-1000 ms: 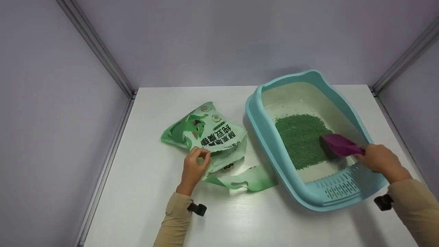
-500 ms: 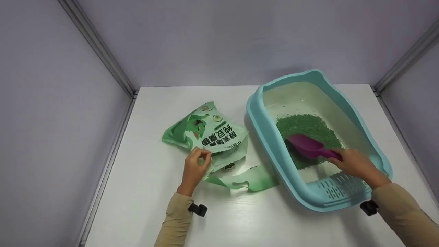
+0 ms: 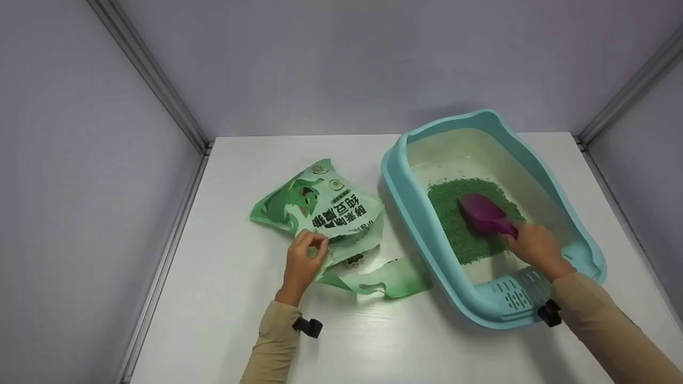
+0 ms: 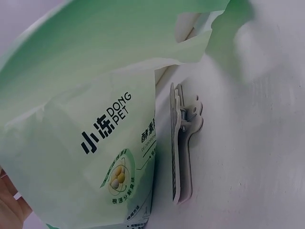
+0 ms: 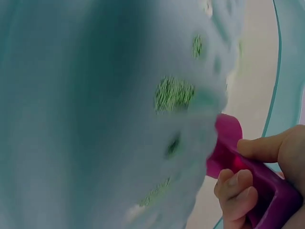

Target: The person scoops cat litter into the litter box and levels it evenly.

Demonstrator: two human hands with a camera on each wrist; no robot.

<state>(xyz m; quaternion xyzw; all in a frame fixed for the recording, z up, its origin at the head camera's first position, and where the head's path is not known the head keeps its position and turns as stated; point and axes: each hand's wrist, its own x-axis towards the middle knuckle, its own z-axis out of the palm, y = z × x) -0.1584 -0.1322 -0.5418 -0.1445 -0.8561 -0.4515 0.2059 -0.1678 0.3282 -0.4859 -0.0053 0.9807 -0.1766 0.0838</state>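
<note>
My left hand [image 3: 304,261] pinches the open edge of a green litter bag [image 3: 301,200], which lies on the table. The left wrist view shows some fingers at the left edge and the bag's printed side. My right hand [image 3: 536,248] grips the handle of a purple scoop [image 3: 483,210], also visible as the scoop [image 5: 274,191] in the right wrist view. The scoop's bowl is over the green litter [image 3: 451,240] inside a blue litter box [image 3: 413,213]; whether it touches the litter is unclear. In the right wrist view, the box's slotted step hides most of the litter.
A pale clip [image 4: 175,157] lies on the table beside the bag in the left wrist view. A green strip with a handle hole [image 3: 403,277] stretches between bag and litter box on the white table [image 3: 213,288]. Walls stand behind and at both sides.
My right hand has carried the scoop leftward across the litter, then slightly up and right over the last half second. My left hand stays at the bag.
</note>
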